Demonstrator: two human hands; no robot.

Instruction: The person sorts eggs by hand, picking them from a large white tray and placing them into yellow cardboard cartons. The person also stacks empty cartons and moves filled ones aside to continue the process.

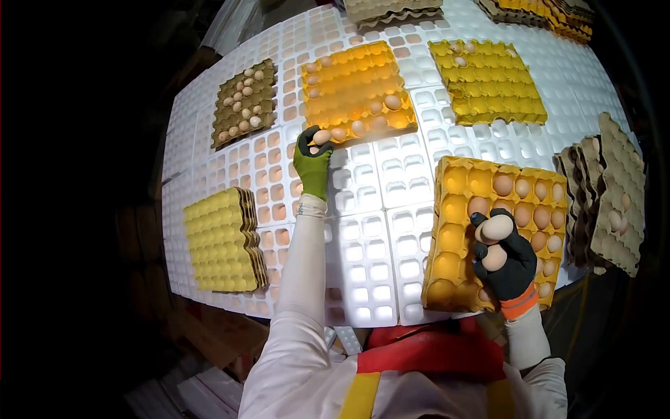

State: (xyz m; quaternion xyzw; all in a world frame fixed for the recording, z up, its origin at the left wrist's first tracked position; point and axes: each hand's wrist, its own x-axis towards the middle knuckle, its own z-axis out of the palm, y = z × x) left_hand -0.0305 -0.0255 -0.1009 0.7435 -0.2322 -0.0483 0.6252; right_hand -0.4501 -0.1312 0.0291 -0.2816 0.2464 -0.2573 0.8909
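Note:
My left hand [313,157], in a green and black glove, is closed round an egg [322,137] at the near left corner of the orange egg tray [356,87]; a second egg shows lower between its fingers. A few eggs sit along that tray's left and near edges. My right hand [511,262], in a black glove with an orange cuff, grips two eggs [496,228], one pale and one browner. It is over a stack of yellow-orange trays [453,241], whose top tray holds several eggs on its right side. The cells below the hand are partly hidden.
White cartons [363,244] with dimpled lids form the work surface. On it are a grey tray with eggs [244,98], a yellow tray [492,84] with a few eggs and stacked yellow trays [220,241]. Grey trays [614,202] lean at the right edge; more stacks stand at the back.

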